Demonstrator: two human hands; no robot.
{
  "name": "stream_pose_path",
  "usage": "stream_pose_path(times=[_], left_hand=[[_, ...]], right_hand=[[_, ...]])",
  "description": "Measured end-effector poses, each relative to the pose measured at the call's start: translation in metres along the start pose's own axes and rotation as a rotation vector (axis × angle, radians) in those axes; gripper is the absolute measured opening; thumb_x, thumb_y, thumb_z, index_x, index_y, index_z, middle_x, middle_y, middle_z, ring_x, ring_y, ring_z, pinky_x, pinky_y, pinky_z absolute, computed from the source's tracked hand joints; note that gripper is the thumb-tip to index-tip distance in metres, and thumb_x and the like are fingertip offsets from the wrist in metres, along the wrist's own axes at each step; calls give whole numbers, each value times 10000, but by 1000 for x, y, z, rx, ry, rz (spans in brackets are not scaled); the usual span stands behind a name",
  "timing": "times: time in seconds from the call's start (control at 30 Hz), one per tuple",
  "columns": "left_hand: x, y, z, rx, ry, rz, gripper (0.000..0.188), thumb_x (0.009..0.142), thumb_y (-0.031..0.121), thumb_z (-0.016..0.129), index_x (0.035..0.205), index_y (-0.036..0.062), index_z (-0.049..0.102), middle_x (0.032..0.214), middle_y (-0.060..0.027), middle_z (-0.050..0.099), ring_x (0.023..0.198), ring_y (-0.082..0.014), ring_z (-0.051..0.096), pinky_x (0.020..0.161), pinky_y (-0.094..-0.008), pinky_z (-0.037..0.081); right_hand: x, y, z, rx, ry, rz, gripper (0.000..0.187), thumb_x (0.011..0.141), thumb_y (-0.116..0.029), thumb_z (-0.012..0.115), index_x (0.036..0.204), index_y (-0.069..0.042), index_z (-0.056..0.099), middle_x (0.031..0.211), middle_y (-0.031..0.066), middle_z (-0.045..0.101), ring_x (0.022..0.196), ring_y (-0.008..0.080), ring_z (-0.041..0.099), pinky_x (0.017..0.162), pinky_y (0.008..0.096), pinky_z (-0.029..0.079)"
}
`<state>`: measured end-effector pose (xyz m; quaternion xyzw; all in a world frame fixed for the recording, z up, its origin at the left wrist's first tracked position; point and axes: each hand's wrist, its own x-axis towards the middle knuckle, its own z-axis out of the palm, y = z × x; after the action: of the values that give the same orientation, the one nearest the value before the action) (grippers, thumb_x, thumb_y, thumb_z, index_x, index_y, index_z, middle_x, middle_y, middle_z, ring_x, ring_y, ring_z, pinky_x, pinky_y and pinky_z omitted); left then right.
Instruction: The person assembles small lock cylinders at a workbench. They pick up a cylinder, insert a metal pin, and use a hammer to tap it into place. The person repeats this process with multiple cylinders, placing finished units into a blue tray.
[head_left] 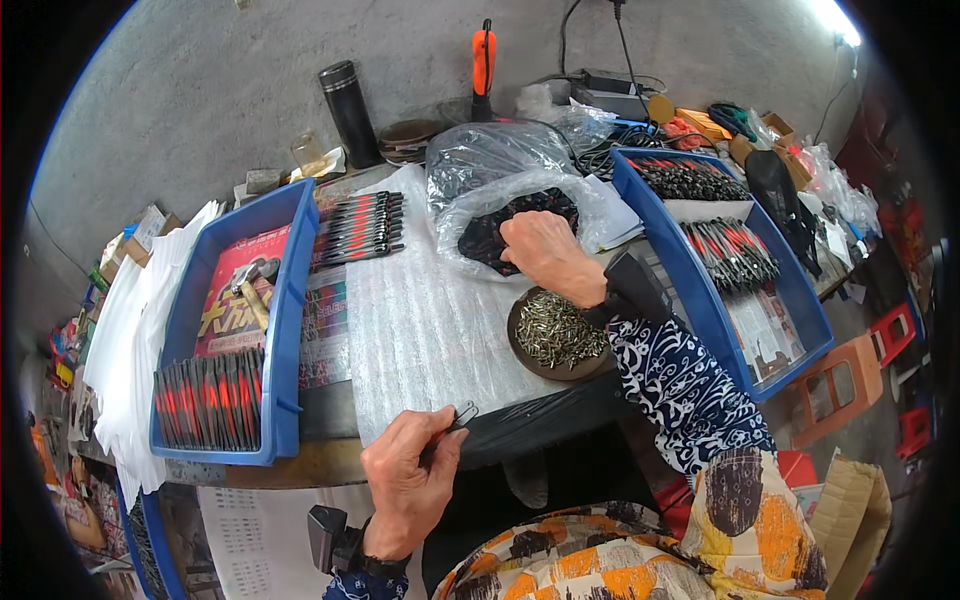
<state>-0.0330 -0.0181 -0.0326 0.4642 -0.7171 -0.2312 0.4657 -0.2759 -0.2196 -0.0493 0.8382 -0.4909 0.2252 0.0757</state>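
Note:
My left hand (408,478), at the near edge of the table, is closed round a small dark piece with two bent metal tips (465,412); the fingers hide most of it. My right hand (548,255) reaches into an open clear plastic bag (450,205) full of small black parts (485,228). Its fingers are curled down among the parts, and their tips are hidden. Just below the right wrist stands a round brown bowl (518,350) heaped with small brass-coloured metal pins (560,328). White foam sheet (420,330) lies under the bag.
At left, a blue tray (290,330) holds a row of black-and-red pieces (210,400) and a hammer (252,295). More such pieces (362,228) lie beside it. Another blue tray (690,285) at right holds bundles (730,252). A black flask (350,115) stands behind.

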Motion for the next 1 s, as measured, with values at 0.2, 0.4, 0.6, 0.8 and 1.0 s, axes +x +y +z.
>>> stream_pose_path(times=[0.2, 0.4, 0.6, 0.8, 1.0], left_hand=[[0, 2, -1, 20, -12, 10, 138, 795, -36, 734, 916, -53, 671, 727, -77, 633, 620, -92, 564, 565, -231, 452], [-8, 7, -6, 5, -28, 20, 184, 765, -39, 749, 935, -28, 679, 757, -124, 643, 625, -180, 624, 566, -272, 498], [-20, 23, -6, 22, -30, 80, 198, 760, -53, 744, 946, -24, 680, 767, -116, 643, 572, -166, 593, 523, -256, 474], [-34, 36, -4, -15, -74, 84, 188, 765, -50, 742, 941, -35, 678, 773, -122, 642, 559, -159, 571, 509, -258, 465], [-42, 45, 2, -40, -102, 112, 187, 775, -30, 749, 946, -42, 675, 784, -125, 648, 582, -165, 591, 516, -256, 474]], right_hand=[[1, 0, 4, -79, 97, -55, 108, 732, -95, 655, 745, 9, 630, 745, 198, 625, 740, 391, 638, 635, 468, 498], [-15, -25, -43, 250, 141, -35, 131, 744, -71, 618, 771, 55, 639, 766, 225, 645, 718, 379, 647, 671, 442, 522], [-90, -88, -108, 1209, -136, 231, 159, 793, 52, 677, 949, 33, 652, 835, 58, 669, 766, 105, 673, 635, 217, 535], [-145, -121, -105, 1603, -93, 305, 170, 852, 71, 654, 1012, 44, 603, 980, 102, 652, 844, 175, 705, 670, 228, 574], [-165, -129, -92, 1707, -22, 314, 190, 819, 132, 634, 972, 40, 570, 1006, 192, 636, 833, 249, 710, 647, 304, 615]])
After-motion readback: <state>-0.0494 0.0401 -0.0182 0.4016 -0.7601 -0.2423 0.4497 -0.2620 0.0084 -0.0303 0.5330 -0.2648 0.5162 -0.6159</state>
